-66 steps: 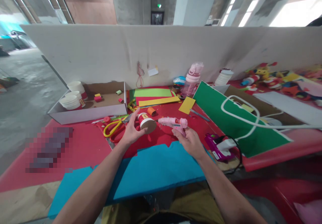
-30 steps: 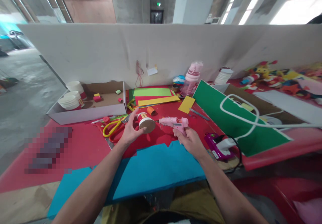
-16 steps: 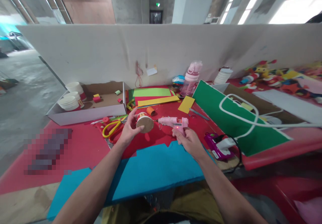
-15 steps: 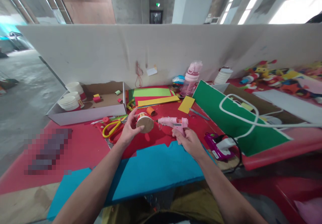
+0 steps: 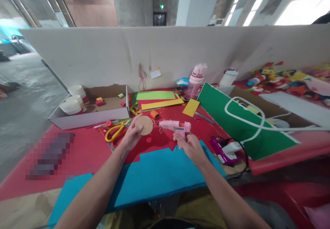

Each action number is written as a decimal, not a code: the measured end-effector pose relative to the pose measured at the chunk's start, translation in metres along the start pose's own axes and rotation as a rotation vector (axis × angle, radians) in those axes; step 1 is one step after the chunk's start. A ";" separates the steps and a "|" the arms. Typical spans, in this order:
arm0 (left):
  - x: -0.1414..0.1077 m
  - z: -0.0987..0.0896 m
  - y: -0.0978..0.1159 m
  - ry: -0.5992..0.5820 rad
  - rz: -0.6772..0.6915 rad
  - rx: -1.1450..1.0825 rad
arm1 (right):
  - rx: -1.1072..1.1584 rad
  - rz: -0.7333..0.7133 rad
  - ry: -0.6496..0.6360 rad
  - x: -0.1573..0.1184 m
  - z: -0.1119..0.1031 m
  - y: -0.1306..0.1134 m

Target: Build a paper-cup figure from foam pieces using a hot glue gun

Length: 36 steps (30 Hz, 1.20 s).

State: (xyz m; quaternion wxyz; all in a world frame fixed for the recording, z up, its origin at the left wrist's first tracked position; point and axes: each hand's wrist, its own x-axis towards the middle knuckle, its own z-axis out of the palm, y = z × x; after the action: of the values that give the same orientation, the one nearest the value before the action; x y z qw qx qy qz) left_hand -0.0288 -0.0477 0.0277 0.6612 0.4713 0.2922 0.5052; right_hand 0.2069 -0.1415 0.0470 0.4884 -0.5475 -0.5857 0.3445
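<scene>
My left hand (image 5: 132,134) is closed around a paper cup, whose round brown cardboard end (image 5: 144,125) faces me and hides most of the cup's body. In my right hand (image 5: 189,144) is a pink hot glue gun (image 5: 174,125), gripped by its handle. Its nozzle points left and sits at the right edge of the cardboard end; I cannot tell whether it touches. Just behind the cup lies an orange paper roll (image 5: 154,114). Yellow-handled scissors (image 5: 114,133) rest to the left, partly behind my left hand.
A blue sheet (image 5: 165,169) covers the table's front edge. At left stands an open box (image 5: 90,115) with paper cups (image 5: 70,106). A green-sided box (image 5: 227,126) and a purple power strip (image 5: 225,153) are at right. A pink bottle (image 5: 196,79) stands behind.
The cup has turned so its cardboard end faces me more squarely, and it has shifted slightly left and up. The glue gun has moved a little left along with it.
</scene>
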 end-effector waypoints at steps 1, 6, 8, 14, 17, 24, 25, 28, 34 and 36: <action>0.000 -0.001 0.000 -0.011 0.001 -0.005 | -0.003 -0.010 0.008 0.000 0.001 0.000; 0.001 -0.001 -0.001 -0.048 -0.001 -0.027 | 0.001 -0.026 0.049 0.001 0.008 -0.005; 0.000 0.000 -0.001 -0.051 -0.004 -0.040 | -0.012 -0.024 0.059 0.003 0.011 -0.008; 0.001 -0.001 -0.002 -0.028 -0.037 -0.101 | 0.012 -0.027 0.036 0.005 0.015 -0.012; 0.001 -0.003 -0.003 -0.035 -0.048 -0.121 | 0.034 -0.029 0.035 0.005 0.017 -0.011; 0.001 -0.004 -0.004 -0.021 -0.075 -0.198 | 0.053 -0.028 0.016 0.005 0.017 -0.009; 0.001 -0.004 -0.003 -0.019 -0.082 -0.220 | 0.052 -0.031 0.013 0.005 0.017 -0.009; 0.001 -0.003 -0.002 -0.020 -0.100 -0.299 | 0.034 -0.036 0.014 0.003 0.016 -0.008; 0.002 -0.003 0.000 0.015 -0.107 -0.407 | -0.057 -0.055 0.020 -0.002 0.016 -0.007; 0.002 -0.002 0.001 0.028 -0.113 -0.419 | -0.051 -0.052 0.015 -0.003 0.017 -0.007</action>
State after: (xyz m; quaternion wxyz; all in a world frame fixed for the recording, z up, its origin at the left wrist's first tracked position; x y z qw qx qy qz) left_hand -0.0305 -0.0450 0.0276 0.7680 0.2995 0.2158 0.5234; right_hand 0.1885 -0.1437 0.0482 0.4875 -0.5468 -0.6047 0.3125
